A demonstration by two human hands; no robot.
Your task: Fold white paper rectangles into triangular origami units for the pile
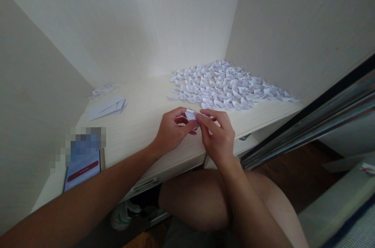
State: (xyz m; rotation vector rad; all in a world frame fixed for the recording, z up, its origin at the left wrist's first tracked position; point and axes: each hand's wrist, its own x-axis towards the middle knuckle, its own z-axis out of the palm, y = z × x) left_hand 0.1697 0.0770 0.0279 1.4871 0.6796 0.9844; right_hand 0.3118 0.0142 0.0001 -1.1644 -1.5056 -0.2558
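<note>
We note one small folded paper point(190, 114) above the desk point(140, 111) near its front edge, pinched between the fingertips of our left hand point(171, 129) and right hand point(219, 132); beyond, many folded pieces point(222, 86) spread rightward; flat sheets point(102, 110) and a phone point(83, 172) lie to the left

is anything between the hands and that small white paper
Nothing visible is: the left hand and right hand both touch the small white paper. The folded pieces lie beyond, on the tabletop.
</note>
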